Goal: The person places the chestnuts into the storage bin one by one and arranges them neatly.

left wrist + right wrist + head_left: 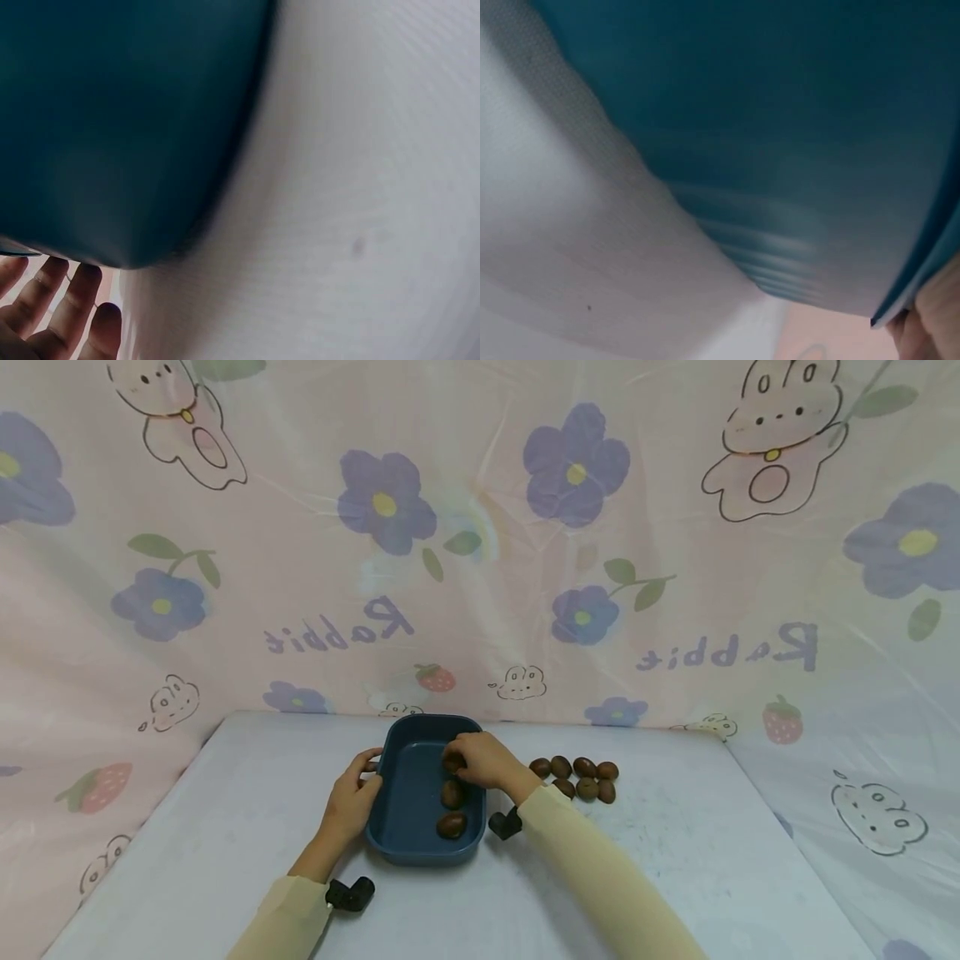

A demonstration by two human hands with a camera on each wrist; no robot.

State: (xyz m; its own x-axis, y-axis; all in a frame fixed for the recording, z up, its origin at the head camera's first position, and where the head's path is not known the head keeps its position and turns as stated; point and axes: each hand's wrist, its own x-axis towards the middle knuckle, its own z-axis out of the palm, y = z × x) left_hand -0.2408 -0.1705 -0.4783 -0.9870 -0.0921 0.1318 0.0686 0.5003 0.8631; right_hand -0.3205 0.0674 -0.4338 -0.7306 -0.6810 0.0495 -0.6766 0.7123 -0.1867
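A dark blue rectangular box (405, 810) stands on the white table. My right hand (486, 762) reaches over its right rim and pinches a brown chestnut (453, 763) inside, partly covered by the fingers. Two more chestnuts lie along the right side of the box floor, one in the middle (452, 794) and one nearer me (452, 825). Against the box's left side, my left hand (351, 799) rests with extended fingers; in the left wrist view the fingers (75, 304) touch the outer wall. The right wrist view is mostly filled by the box's wall (765, 135).
To the right of the box, several chestnuts (587, 788) lie in two loose rows on the white table (675, 860). A printed cloth (480, 585) with flowers and rabbits hangs behind the table. Each wrist carries a small black camera mount.
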